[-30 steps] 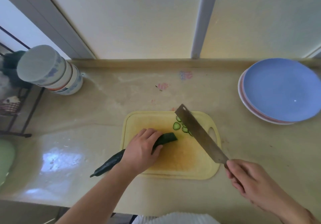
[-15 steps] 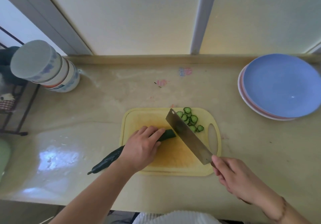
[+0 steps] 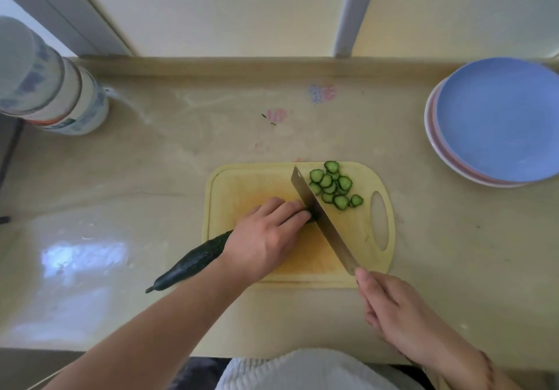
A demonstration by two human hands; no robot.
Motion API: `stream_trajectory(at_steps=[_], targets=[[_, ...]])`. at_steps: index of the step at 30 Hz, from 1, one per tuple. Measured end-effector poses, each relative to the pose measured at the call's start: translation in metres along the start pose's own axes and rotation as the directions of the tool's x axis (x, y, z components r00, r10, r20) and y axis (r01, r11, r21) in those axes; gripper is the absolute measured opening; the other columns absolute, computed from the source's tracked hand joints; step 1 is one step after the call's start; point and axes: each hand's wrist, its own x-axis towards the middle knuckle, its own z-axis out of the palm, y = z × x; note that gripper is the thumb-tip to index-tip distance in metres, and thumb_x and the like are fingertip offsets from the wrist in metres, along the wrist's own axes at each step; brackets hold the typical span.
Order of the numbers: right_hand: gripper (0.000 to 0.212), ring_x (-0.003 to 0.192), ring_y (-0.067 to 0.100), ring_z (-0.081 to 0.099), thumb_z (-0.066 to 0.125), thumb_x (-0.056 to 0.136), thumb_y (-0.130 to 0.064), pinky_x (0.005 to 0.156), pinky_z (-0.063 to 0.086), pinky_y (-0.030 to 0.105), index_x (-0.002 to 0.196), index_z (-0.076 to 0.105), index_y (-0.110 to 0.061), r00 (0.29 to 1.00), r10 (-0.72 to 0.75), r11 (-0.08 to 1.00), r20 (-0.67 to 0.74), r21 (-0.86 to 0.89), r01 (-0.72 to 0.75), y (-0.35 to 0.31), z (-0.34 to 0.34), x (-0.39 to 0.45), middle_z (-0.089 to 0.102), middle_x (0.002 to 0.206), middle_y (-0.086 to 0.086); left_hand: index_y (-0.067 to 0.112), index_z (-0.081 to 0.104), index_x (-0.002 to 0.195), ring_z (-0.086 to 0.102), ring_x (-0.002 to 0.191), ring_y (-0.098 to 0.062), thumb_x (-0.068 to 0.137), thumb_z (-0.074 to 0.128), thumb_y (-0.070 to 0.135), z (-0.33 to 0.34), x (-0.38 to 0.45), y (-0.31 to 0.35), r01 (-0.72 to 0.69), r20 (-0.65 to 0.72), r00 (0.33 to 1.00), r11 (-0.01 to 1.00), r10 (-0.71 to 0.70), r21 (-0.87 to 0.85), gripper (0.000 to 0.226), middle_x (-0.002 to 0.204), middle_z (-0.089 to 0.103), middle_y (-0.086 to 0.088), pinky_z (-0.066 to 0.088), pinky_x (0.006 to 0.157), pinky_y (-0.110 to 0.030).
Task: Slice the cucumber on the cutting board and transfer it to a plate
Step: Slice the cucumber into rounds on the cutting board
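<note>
A dark green cucumber (image 3: 193, 261) lies slantwise, its stem end off the left side of the yellow cutting board (image 3: 372, 232). My left hand (image 3: 266, 235) presses down on its middle and hides most of the part on the board. My right hand (image 3: 390, 308) grips the handle of a cleaver (image 3: 320, 217), whose blade stands on the cucumber's cut end, right against my left fingertips. Several cucumber slices (image 3: 334, 187) lie heaped on the board's far right part, beyond the blade. A blue plate (image 3: 499, 117) tops a stack at the right.
A stack of patterned bowls (image 3: 51, 87) stands at the back left of the beige counter (image 3: 151, 178). A low ledge and wall panels close off the back. The counter's front edge runs just before my body.
The cleaver has swung left from over the slices and come down on the cucumber's end by my left fingers. The slices now show uncovered. My left hand kept its hold.
</note>
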Motion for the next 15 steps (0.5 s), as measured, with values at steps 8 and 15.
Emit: stream_trajectory(at_steps=[8, 15], targets=[[0.081, 0.045, 0.008, 0.034, 0.03, 0.069, -0.092, 0.05, 0.029, 0.029, 0.069, 0.039, -0.012, 0.999, -0.009, 0.996, -0.04, 0.092, 0.013, 0.002, 0.006, -0.007, 0.037, 0.048, -0.004, 0.012, 0.071, 0.117, 0.06, 0.102, -0.027, 0.092, 0.07, 0.007, -0.002, 0.0, 0.001, -0.033, -0.028, 0.999, 0.999, 0.033, -0.002, 0.026, 0.119, 0.068, -0.005, 0.058, 0.068, -0.037], [0.087, 0.049, 0.013, 0.03, 0.033, 0.068, -0.094, 0.052, 0.027, 0.038, 0.073, 0.036, -0.007, 0.998, -0.02, 0.996, -0.062, 0.083, 0.025, -0.001, 0.001, -0.017, 0.031, 0.053, -0.001, 0.012, 0.071, 0.116, 0.062, 0.103, -0.029, 0.1, 0.059, 0.011, 0.002, -0.001, 0.001, -0.035, -0.032, 0.999, 0.999, 0.035, 0.009, 0.021, 0.119, 0.067, -0.004, 0.056, 0.073, -0.037]])
